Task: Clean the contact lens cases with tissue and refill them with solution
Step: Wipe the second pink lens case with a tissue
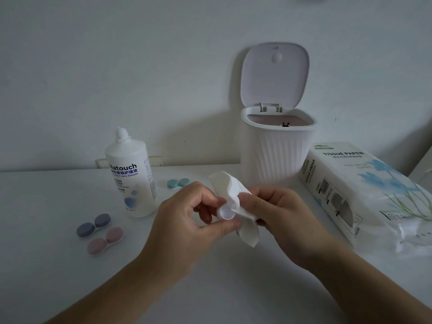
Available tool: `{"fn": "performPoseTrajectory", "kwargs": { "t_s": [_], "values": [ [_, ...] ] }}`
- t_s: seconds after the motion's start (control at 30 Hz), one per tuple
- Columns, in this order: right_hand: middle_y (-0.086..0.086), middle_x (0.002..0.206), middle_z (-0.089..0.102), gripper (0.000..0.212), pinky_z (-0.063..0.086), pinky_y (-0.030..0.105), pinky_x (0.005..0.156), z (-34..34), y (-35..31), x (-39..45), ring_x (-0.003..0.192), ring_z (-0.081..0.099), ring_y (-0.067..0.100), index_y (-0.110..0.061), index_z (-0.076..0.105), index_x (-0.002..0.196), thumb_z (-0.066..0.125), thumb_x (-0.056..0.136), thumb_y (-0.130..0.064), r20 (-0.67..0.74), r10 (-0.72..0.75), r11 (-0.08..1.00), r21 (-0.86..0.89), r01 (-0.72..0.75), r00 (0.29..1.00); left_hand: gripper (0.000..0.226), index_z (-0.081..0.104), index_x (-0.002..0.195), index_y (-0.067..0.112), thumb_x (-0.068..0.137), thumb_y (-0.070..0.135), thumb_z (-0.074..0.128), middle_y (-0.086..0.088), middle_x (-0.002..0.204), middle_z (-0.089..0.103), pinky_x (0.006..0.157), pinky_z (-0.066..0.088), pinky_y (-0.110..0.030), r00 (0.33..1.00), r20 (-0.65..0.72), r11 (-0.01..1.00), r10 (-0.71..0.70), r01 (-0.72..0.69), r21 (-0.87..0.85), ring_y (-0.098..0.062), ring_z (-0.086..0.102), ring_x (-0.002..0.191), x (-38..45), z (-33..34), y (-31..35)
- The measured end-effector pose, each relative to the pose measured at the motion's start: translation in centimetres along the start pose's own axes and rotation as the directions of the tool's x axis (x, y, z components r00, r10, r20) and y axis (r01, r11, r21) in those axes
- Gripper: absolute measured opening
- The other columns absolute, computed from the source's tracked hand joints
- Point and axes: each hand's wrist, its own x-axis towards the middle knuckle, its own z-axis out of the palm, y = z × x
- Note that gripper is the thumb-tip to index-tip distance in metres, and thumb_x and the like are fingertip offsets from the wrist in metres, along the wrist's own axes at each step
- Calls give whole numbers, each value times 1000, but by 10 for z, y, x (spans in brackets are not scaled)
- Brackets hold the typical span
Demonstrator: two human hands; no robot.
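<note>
Lens cases lie scattered across the white table: at far left a purple case and, just in front of it, a pink case, both capped and lying with their long axes slanting up to the right. Behind them stands the solution bottle, cap on, and past it a teal case near the wall.

At centre the left hand pinches a small white case piece between thumb and curled fingers, its open hollow turned toward the camera. Whether it is a cap or a well I cannot tell. The tissue wraps its right side, and the right hand grips that tissue, thumb pressing it against the piece's rim. So the piece sits between both hands, held above the table, nearer the left fingers; the wiping likely turns on twisting tissue into that hollow.

Farther right stand an open-lidded bin and a tissue pack. Refilling looks not yet begun.
</note>
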Motion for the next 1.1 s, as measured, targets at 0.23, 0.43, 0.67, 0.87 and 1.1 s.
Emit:
{"fn": "performPoseTrajectory", "kwargs": {
  "t_s": [0.23,0.43,0.67,0.87,1.1],
  "values": [
    [5,75,73,24,53,20,64,-7,-2,-2,67,65,13,-7,76,82,71,83,-30,130,83,990,-128,-66,988,22,72,88,28,71,42,79,11,85,69,70,50,-25,994,107,997,22,-13,-81,-17,61,74,7,-10,-3],
    [10,73,71,29,49,19,62,-7,-2,-2,65,60,13,-5,77,83,73,86,-34,83,26,983,-183,-10,996,21,69,85,30,71,41,82,12,83,66,68,44,-14,992,100,997,76,-76,-4,-15,59,71,7,-8,-3],
    [21,82,74,34,53,25,65,-2,3,-1,70,64,21,0,76,88,68,90,-33,19,-31,998,-57,32,999,27,62,79,27,72,45,80,12,80,63,61,38,-6,995,2,995,95,-95,40,-16,61,72,2,3,-2],
    [-3,68,71,18,48,18,60,-12,-1,-2,62,61,7,-20,78,76,72,90,-29,200,125,961,-269,-68,972,16,67,86,35,73,34,78,6,85,66,71,45,-16,975,208,996,75,-63,-64,-18,61,77,9,-13,-9],
    [8,78,77,16,53,20,61,-5,4,0,66,67,11,-13,81,87,70,89,-25,-56,-114,978,-180,102,992,25,60,80,32,73,41,83,14,80,63,62,37,-4,994,40,993,99,-101,55,-14,60,77,4,0,-5]
  ]
}}
